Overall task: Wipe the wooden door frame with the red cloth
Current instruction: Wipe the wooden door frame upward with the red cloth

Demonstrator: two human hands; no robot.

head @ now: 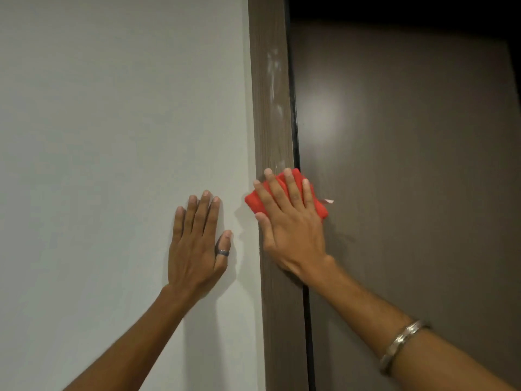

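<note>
Right hand point(291, 221) flat and open, fingers spread, palm pressed onto folded red cloth point(318, 206); cloth pinned against wooden door frame point(272, 114), not clenched. Cloth just right of centre, straddling frame's right edge and overlapping dark door point(408, 179) slightly. Small pale tag point(329, 201) sticking out of cloth toward 3 o'clock. Red corners showing past the fingers toward 9 and 4 o'clock.

Left hand point(197, 244) open, flat on white wall point(112, 136), fingers together pointing to 12 o'clock, thumb out toward 2 o'clock. At 9 o'clock from right hand, near but apart, holding nothing. Dark ring point(222, 252) on left thumb. Metal bangle point(400, 345) on right forearm, at 5 o'clock in view.

Frame running vertically from 12 to 6 o'clock, between wall and door. Whitish smears point(275, 69) on frame at 12 o'clock from cloth. Soft light glare point(327, 111) on door at 1 o'clock from cloth. Black strip point(294, 122) along frame's right edge.
</note>
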